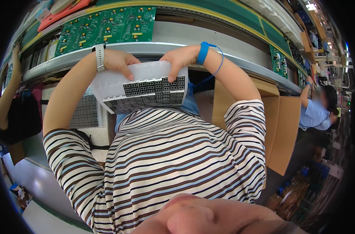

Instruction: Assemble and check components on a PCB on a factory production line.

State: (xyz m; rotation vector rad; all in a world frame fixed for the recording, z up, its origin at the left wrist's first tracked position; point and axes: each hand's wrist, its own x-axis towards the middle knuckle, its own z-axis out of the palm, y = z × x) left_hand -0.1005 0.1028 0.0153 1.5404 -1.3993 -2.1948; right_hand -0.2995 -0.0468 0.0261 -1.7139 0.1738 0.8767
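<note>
Left hand (119, 61) and right hand (179, 58) both gripped the white component tray (140, 87); green circuit board (107, 27) lay at 12 o'clock.

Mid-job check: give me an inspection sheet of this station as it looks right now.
Surface: grey conveyor line with green edge strip, running along the bench.
Job's things: white foam tray partly filled with black display parts, held tilted above the lap.
Clutter: second filled tray at lower left; green circuit board on the line; cardboard box at right.
Grips: left hand and right hand both clamp the tray's far edge, thumbs on top.
Cables: blue coiled cord from blue wrist strap.
Surroundings: co-worker in blue at right; another arm at left.
</note>
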